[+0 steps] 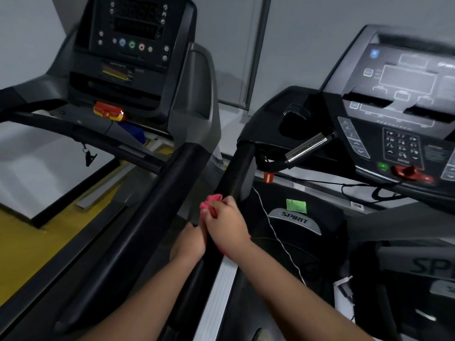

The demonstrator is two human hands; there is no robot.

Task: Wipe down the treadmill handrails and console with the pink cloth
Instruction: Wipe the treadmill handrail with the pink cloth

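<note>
Pink cloth [211, 205] | bunched in right hand [226, 225] grip on handrail [234, 173] | left hand [190, 242] apparently clasps handrail

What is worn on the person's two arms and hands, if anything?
Nothing that shows. Both forearms are bare to the picture's lower edge, no sleeve in view. The left hand and the right hand have no glove, and no watch, band or ring shows on the sides facing the camera.
</note>
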